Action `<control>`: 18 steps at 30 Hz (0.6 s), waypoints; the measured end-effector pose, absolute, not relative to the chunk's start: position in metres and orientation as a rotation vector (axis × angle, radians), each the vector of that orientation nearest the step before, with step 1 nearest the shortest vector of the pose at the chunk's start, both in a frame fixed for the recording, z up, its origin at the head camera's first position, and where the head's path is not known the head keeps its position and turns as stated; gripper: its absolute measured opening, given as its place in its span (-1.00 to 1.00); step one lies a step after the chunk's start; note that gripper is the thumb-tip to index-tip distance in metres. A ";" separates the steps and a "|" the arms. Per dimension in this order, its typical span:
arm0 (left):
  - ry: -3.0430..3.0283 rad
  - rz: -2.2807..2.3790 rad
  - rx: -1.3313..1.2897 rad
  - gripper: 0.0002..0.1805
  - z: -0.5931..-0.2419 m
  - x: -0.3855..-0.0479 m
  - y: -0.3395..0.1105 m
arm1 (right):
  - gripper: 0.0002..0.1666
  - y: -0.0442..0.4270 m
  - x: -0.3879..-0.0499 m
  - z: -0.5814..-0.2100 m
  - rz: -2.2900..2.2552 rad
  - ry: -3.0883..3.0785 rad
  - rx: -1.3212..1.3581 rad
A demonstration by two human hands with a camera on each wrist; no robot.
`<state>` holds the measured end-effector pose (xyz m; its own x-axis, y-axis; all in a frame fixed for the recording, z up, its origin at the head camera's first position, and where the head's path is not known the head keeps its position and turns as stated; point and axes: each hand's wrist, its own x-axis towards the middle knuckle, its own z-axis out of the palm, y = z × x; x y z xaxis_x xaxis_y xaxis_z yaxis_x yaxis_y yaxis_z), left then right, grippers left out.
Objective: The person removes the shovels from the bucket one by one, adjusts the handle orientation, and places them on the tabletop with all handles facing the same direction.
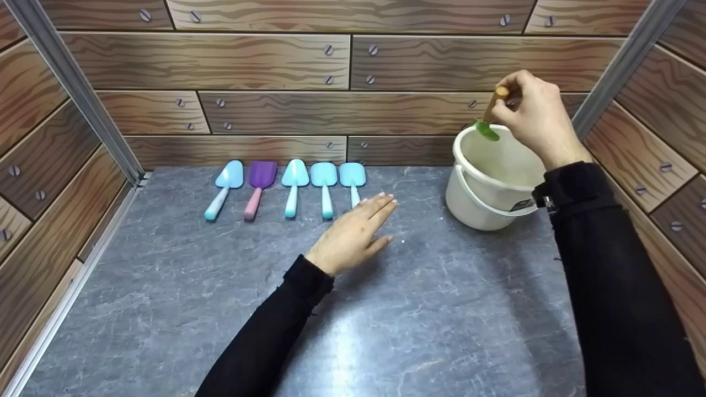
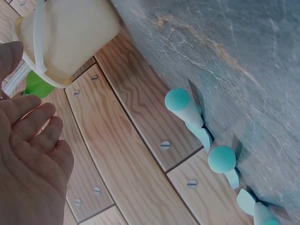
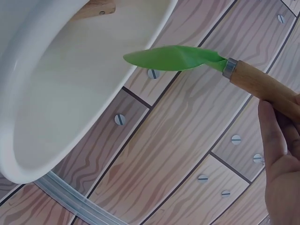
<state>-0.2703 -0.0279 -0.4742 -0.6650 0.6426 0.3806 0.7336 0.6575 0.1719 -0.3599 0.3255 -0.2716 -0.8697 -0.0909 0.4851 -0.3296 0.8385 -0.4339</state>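
My right hand (image 1: 538, 113) pinches the wooden handle of a small green hand trowel (image 3: 173, 58), holding it over the rim of a white bucket (image 1: 480, 204). In the head view the green blade points down at the bucket's opening. Inside the bucket, a wooden handle (image 3: 96, 9) shows in the right wrist view. My left hand (image 1: 353, 234) hovers palm down over the table with fingers extended, holding nothing. It partly covers the handle end of the rightmost blue toy shovel (image 1: 353, 174).
Left of that shovel, in a row along the back wall, lie a square blue shovel (image 1: 324, 174), a pointed blue trowel (image 1: 295, 173), a purple shovel with pink handle (image 1: 262, 174) and another blue trowel (image 1: 230, 174). Wood-patterned walls (image 1: 276, 113) enclose the grey table (image 1: 193, 309).
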 end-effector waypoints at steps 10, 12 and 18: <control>-2.600 -0.481 -1.093 -0.16 -0.471 -0.273 -0.033 | -0.69 0.319 -0.346 -0.277 0.741 -2.431 0.437; -2.601 -0.485 -1.089 -0.16 -0.470 -0.273 -0.034 | -0.70 0.316 -0.343 -0.278 0.731 -2.418 0.461; -2.564 -0.506 -1.100 -0.17 -0.469 -0.274 -0.036 | -0.68 0.312 -0.339 -0.286 0.721 -2.374 0.562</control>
